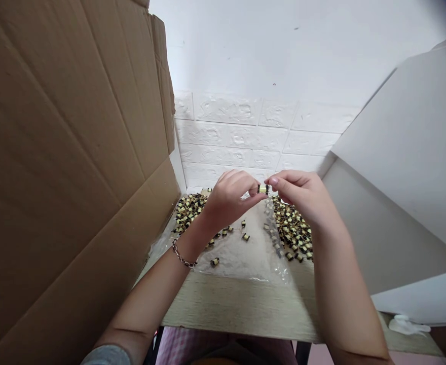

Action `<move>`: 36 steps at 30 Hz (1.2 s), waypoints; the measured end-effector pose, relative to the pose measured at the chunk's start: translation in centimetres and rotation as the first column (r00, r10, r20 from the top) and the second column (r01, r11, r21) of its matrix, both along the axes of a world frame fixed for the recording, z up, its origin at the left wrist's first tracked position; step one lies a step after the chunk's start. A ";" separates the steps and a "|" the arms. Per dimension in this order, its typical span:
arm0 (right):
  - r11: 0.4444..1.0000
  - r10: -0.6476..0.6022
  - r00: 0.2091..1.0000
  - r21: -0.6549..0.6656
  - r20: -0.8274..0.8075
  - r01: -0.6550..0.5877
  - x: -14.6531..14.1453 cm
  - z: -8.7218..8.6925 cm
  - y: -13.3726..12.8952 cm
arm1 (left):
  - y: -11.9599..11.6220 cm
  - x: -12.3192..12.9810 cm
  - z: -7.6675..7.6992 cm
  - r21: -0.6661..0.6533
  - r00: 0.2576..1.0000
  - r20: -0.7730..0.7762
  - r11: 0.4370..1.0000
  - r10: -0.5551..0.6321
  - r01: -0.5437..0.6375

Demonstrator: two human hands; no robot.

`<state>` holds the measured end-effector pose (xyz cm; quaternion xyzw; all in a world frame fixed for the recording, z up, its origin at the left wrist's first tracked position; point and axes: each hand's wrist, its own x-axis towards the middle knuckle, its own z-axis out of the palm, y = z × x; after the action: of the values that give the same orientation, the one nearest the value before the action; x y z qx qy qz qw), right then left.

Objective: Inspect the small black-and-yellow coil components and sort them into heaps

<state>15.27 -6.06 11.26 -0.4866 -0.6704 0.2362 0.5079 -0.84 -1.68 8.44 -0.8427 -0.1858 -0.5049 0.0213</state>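
Note:
My left hand point(226, 200) and my right hand point(299, 195) meet above the table, and their fingertips pinch a small yellow-taped transformer coil point(262, 189) with black pins from both sides. Below my left hand lies a heap of the same coils point(188, 215), and a second heap point(293, 230) lies below my right hand. A few loose coils, such as one point(246, 236), rest on a clear plastic bag point(242, 258) between the heaps. My hands hide part of both heaps.
A tall cardboard sheet point(63, 152) stands along the left side of the pale wooden table point(238, 306). White brick-pattern wall panels point(268, 137) rise behind it, and a white shelf unit point(398, 152) stands at the right.

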 end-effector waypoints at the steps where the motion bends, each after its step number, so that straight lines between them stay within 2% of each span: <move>1: 1.000 0.002 1.000 -0.004 -0.009 -0.002 0.0 0.0 0.0 | 0.0 0.0 0.0 0.010 1.000 -0.005 1.000 -0.002 0.002; 8: 1.000 -0.007 1.000 -0.030 -0.026 0.007 -0.4 -0.1 0.1 | 0.2 0.2 -0.3 0.000 0.997 -0.074 1.000 0.023 -0.023; 15: 0.998 -0.037 0.999 -0.052 -0.018 0.036 -0.2 -0.4 0.7 | 0.5 0.5 -0.8 0.113 0.988 -0.137 0.992 0.074 -0.058; 19: 0.998 -0.034 0.999 -0.060 0.008 0.034 0.0 -0.6 0.9 | 0.6 0.7 -1.0 0.182 0.974 -0.174 0.977 0.147 -0.115; 23: 0.998 -0.026 1.000 -0.065 0.017 0.027 0.1 -0.7 1.1 | 0.6 0.7 -1.0 0.187 0.967 -0.194 0.974 0.165 -0.129; 27: 0.994 -0.061 0.998 -0.087 -0.005 0.061 0.2 -0.8 1.4 | 0.6 0.8 -0.9 0.098 0.971 -0.194 0.988 0.140 -0.123; 30: 0.988 -0.101 0.995 -0.121 -0.014 0.098 0.6 -0.9 1.9 | 0.7 1.0 -1.0 -0.010 0.969 -0.185 0.985 0.166 -0.171; 34: 0.978 -0.125 0.991 -0.164 0.042 0.131 1.5 -1.8 3.5 | 0.6 0.9 -0.8 -0.193 0.946 -0.200 0.936 0.255 -0.293; 36: 0.964 -0.146 0.975 -0.200 0.165 0.178 2.1 -2.8 4.7 | 0.0 0.5 -0.2 -0.318 0.954 -0.240 0.914 0.182 -0.254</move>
<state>17.40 -1.39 8.47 -0.6078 -0.6350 0.2273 0.4191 -0.39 -1.68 8.21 -0.8547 -0.3613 -0.3692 -0.0513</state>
